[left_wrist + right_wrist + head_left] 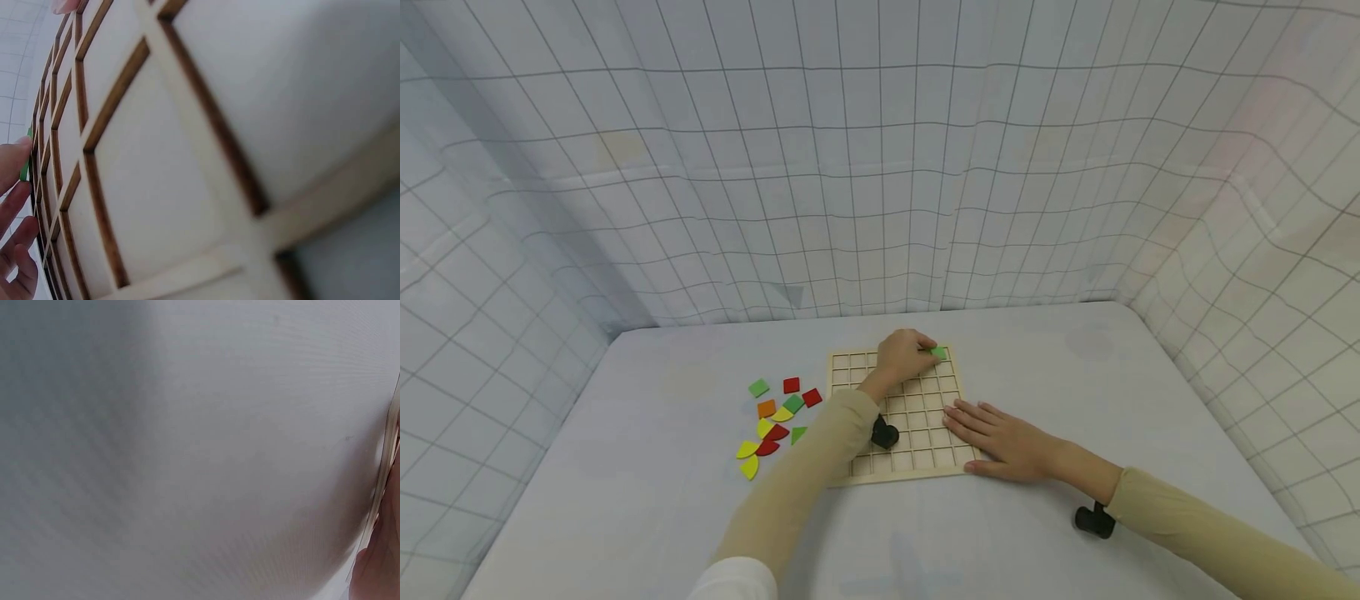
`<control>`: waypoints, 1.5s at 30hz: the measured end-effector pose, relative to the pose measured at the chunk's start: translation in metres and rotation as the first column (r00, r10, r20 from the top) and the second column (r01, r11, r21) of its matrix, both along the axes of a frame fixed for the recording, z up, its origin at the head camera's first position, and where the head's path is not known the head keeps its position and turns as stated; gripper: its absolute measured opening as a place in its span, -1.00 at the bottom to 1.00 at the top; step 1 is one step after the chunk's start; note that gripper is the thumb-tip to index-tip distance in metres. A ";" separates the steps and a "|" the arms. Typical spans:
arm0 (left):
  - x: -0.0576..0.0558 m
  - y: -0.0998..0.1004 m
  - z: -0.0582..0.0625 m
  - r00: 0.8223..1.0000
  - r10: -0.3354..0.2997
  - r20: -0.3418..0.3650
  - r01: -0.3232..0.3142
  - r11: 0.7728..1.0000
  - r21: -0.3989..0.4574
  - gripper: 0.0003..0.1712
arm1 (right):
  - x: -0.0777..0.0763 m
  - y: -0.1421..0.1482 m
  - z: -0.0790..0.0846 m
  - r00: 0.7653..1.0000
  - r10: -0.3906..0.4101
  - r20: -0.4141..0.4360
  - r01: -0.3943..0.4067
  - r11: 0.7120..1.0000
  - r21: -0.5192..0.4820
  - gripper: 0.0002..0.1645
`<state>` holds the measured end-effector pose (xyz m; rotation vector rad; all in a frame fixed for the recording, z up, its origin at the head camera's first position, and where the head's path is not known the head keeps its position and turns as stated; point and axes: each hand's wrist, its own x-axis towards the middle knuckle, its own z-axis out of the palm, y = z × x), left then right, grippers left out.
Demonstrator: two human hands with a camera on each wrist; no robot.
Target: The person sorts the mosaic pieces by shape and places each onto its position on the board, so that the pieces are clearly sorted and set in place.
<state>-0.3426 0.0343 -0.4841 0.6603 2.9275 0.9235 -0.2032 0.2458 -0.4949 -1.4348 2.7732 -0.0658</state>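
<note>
A light wooden grid board point(898, 477) with square cells lies on the table. Over its far right corner, my left hand point(901, 356) pinches a small green square tile point(939, 353) between thumb and fingers. The left wrist view shows the same green tile edge-on at the fingertips of the left hand point(14, 215), beyond the grid's raised strips. My right hand point(1011, 446) rests with fingers spread on the board's right edge. Only part of the right hand point(378, 569) and the board's edge appear in the right wrist view.
Left of the board lie loose flat tiles: red squares point(792, 385), a green square point(759, 387), an orange square point(766, 408), and several yellow and red quarter-round pieces point(749, 467). My left forearm point(801, 492) crosses the board's near left part. A gridded white curtain point(880, 208) hangs behind.
</note>
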 end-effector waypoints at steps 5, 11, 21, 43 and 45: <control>-0.001 0.001 0.000 1.000 -0.003 -0.004 0.002 1.000 -0.014 -0.67 | 0.000 -0.001 0.001 1.000 0.000 0.008 0.000 1.000 -0.003 -0.18; -0.001 0.002 0.001 1.000 -0.012 -0.002 0.012 1.000 -0.019 -0.67 | 0.000 -0.001 0.000 1.000 0.002 0.003 -0.002 1.000 -0.005 -0.18; 0.002 0.004 0.000 1.000 0.003 0.013 -0.002 0.999 -0.040 -0.67 | 0.002 -0.001 0.000 1.000 -0.002 0.014 0.002 1.000 0.011 -0.17; 0.002 0.007 0.000 1.000 0.014 0.012 -0.014 0.999 -0.032 -0.68 | 0.002 -0.001 0.002 1.000 -0.001 0.013 0.001 1.000 0.008 -0.18; 0.002 0.007 -0.001 1.000 0.017 0.012 -0.016 0.999 -0.034 -0.69 | 0.002 -0.001 0.002 1.000 -0.003 0.016 0.002 1.000 0.007 -0.18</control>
